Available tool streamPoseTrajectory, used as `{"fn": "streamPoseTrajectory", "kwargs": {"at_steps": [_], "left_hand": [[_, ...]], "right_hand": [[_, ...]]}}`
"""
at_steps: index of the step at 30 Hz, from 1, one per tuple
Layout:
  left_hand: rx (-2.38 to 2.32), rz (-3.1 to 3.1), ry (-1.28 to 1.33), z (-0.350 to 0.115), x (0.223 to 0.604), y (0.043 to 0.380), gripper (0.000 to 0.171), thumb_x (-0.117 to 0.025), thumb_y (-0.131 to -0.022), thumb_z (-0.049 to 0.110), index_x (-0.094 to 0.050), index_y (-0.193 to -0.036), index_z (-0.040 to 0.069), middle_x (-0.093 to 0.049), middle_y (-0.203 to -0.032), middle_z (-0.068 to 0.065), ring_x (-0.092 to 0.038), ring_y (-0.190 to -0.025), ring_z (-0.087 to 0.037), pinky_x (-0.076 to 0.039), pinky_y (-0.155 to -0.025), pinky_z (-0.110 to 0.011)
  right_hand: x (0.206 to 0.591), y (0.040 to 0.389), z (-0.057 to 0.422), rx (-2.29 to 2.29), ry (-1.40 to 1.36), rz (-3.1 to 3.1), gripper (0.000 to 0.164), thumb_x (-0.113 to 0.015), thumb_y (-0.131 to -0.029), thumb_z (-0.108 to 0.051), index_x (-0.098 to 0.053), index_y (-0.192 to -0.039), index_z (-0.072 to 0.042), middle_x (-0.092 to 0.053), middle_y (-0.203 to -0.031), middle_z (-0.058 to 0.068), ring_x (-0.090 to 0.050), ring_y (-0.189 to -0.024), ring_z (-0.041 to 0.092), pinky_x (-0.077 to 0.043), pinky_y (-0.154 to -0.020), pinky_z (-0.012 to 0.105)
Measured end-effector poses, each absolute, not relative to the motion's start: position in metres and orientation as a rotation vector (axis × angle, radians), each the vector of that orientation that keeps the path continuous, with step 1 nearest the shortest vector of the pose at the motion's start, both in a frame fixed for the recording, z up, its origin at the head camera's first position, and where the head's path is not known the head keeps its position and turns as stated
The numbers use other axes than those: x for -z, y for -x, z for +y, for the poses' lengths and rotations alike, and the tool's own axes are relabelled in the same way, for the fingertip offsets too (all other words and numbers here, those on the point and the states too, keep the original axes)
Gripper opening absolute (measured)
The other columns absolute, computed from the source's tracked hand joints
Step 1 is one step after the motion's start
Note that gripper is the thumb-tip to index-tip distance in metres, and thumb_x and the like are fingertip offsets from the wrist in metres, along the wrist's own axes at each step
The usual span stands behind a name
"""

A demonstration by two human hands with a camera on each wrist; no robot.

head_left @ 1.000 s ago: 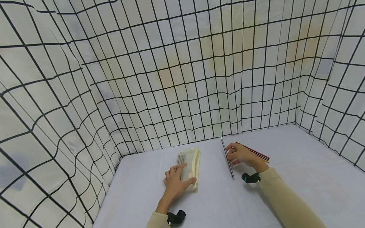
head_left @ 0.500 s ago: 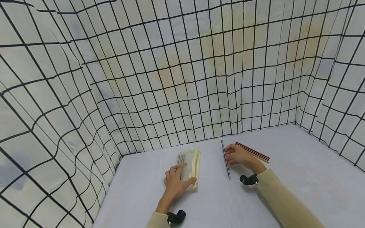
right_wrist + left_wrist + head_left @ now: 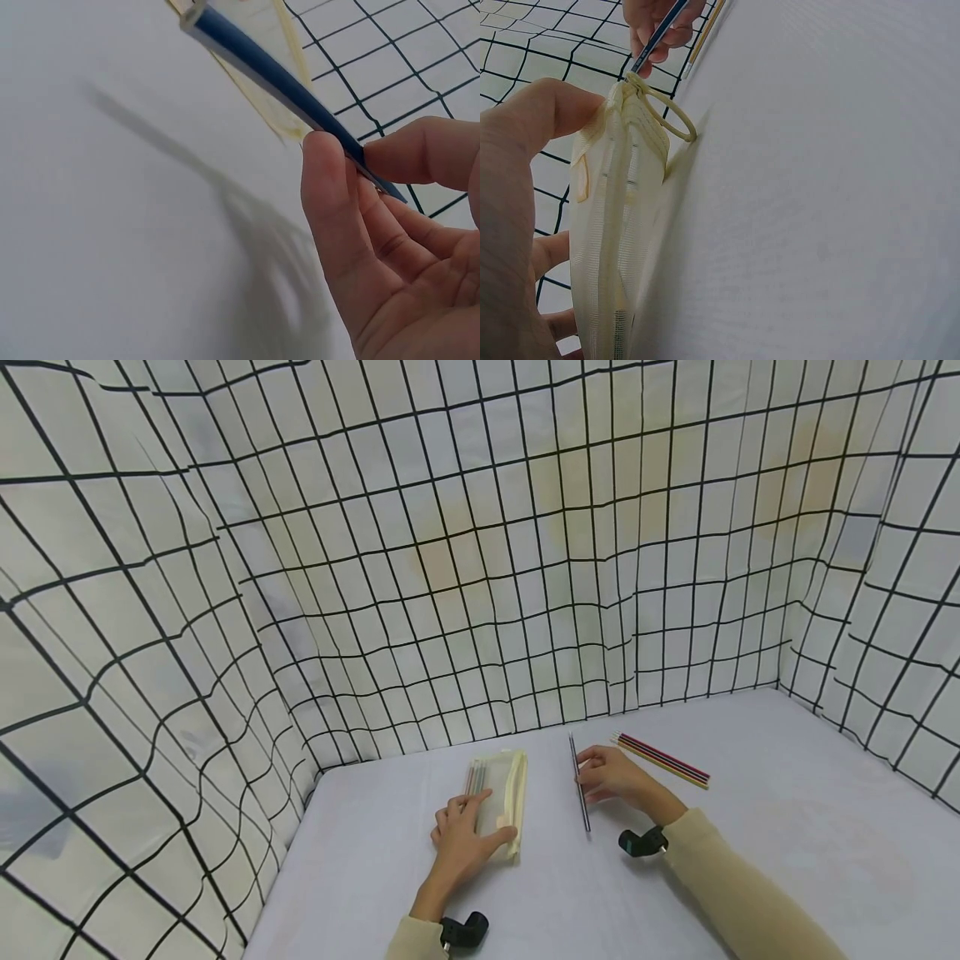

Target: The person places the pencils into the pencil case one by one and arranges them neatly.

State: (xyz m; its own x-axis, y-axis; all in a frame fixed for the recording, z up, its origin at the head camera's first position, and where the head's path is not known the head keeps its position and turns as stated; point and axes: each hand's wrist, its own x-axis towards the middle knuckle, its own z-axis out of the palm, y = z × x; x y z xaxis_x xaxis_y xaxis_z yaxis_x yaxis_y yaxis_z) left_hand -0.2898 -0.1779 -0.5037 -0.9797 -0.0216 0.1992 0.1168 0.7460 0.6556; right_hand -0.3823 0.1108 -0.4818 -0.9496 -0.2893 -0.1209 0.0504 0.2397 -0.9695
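Observation:
A pale yellow see-through zip pencil case (image 3: pixel 512 802) lies on the table, with several pencils (image 3: pixel 477 774) showing through its left side. My left hand (image 3: pixel 459 839) holds it, thumb by the zip edge and fingers at the opposite side. In the left wrist view the zip's pull ring (image 3: pixel 676 118) sticks out beside the thumb. To the right of the case, my right hand (image 3: pixel 611 779) pinches a blue pencil (image 3: pixel 262 75) between thumb and fingers. The pencil slants above the table, its shadow showing below it in the right wrist view.
Several coloured pencils (image 3: pixel 663 760), red, black and yellow among them, lie side by side behind and right of my right hand. White table cloth (image 3: pixel 787 827) spreads around. Walls of white fabric with black grid lines (image 3: pixel 480 635) enclose the back and sides.
My right hand has moved left with the blue pencil, away from the coloured pencils and closer to the case. The left hand and the case stay in place.

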Motion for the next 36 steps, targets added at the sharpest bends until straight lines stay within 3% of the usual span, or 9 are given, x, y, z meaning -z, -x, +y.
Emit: {"fn": "streamPoseTrajectory", "kwargs": {"at_steps": [5,36], "left_hand": [[1.059,-2.756,0.067,-0.178,0.504,0.29,0.079,-0.078,-0.077,0.055,-0.056,-0.146,0.025,-0.045,-0.145,-0.014,-0.035,-0.125,-0.035,-0.027,-0.098,-0.059],[1.037,-2.761,0.064,-0.178,0.505,0.291,0.08,-0.078,-0.076,0.056,-0.056,-0.146,0.026,-0.044,-0.147,-0.014,-0.035,-0.128,-0.038,-0.026,-0.1,-0.062]], "right_hand": [[0.484,0.38,0.103,1.747,0.203,2.223,0.043,-0.069,-0.092,-0.004,-0.055,-0.132,0.003,-0.066,-0.106,0.014,-0.066,-0.087,0.021,-0.061,-0.074,0.034],[0.488,0.37,0.036,1.69,0.176,2.247,0.036,-0.068,-0.089,-0.002,-0.062,-0.125,0.004,-0.069,-0.094,0.013,-0.068,-0.074,0.018,-0.059,-0.066,0.029]]}}
